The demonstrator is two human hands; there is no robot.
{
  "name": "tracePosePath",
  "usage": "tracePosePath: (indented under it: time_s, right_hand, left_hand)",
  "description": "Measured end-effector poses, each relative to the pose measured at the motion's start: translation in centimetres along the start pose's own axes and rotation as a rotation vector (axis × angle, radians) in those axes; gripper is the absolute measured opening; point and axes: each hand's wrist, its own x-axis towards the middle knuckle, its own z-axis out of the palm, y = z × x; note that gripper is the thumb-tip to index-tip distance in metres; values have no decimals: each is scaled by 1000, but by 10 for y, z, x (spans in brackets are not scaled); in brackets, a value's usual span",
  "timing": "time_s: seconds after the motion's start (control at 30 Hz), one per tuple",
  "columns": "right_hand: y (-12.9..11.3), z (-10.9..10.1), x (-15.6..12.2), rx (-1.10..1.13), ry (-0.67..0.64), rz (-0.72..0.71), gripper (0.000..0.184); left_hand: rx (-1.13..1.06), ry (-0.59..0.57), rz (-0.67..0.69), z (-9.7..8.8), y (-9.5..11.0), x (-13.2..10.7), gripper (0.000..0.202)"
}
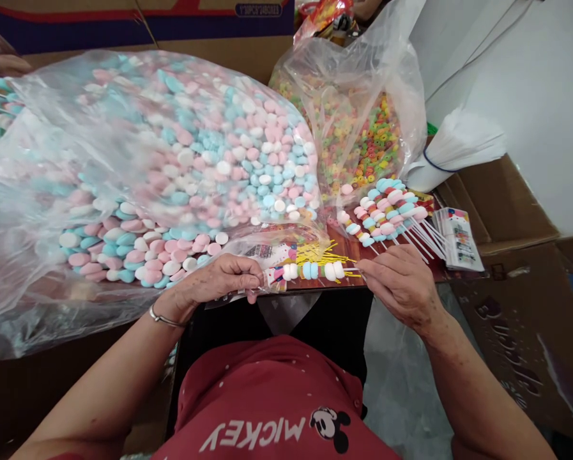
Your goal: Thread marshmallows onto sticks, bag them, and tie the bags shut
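Observation:
My left hand (223,279) pinches the mouth of a small printed plastic sleeve (273,276) at the table's near edge. My right hand (401,281) pinches the stick end of a marshmallow skewer (315,270), whose white, blue and pink pieces lie between the two hands, its tip at the sleeve. A pile of finished skewers (386,211) lies just beyond my right hand. Yellow twist ties (322,252) are scattered behind the skewer.
A huge clear bag of pink, blue and white marshmallows (161,166) fills the left. A bag of coloured ring candies (363,140) stands behind the skewers. Printed sleeves (458,239) and a bundle of white sticks (453,150) lie right. Cardboard boxes (506,211) surround the table.

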Motion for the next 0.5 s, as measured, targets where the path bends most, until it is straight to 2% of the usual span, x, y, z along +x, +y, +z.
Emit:
tracePosePath:
  time_s: [0.13, 0.3, 0.5]
  right_hand:
    - [-1, -4, 1, -2, 35, 46, 19]
    - [-4, -6, -3, -12, 121, 97, 21]
    - [-12, 0, -7, -53, 155, 105, 21]
  left_hand:
    - [-93, -22, 43, 1, -4, -1, 35]
    - [-254, 19, 87, 4, -11, -3, 33]
    - [-287, 35, 110, 7, -14, -3, 29]
